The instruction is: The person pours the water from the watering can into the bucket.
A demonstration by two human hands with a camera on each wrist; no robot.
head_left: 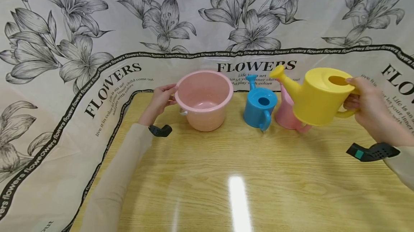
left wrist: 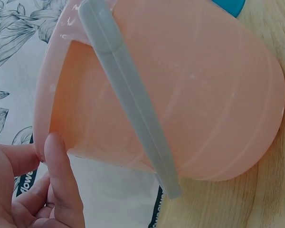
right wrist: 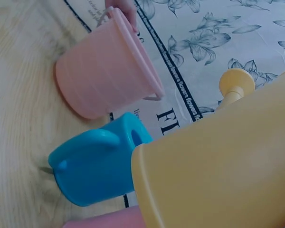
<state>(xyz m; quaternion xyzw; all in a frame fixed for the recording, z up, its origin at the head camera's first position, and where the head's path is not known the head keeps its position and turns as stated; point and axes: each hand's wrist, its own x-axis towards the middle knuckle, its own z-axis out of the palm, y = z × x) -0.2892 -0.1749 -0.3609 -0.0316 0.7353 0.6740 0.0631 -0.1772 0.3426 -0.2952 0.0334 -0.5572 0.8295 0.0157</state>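
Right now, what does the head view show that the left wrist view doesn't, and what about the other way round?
Only the head view: the right hand gripping the yellow watering can above the table, the pink watering can partly behind it, and the inside base of the pink bucket.

Only the left wrist view: the long run of the bucket's grey handle across its outer side.

Both: the bucket, the left hand at its rim, the blue watering can (just a sliver from the wrist), table and floral cloth.

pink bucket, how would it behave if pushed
The pink bucket is probably light, being empty and plastic-looking. Its glossy rim may feel slippery. With that rim wider than its base, a push near the top might tip it.
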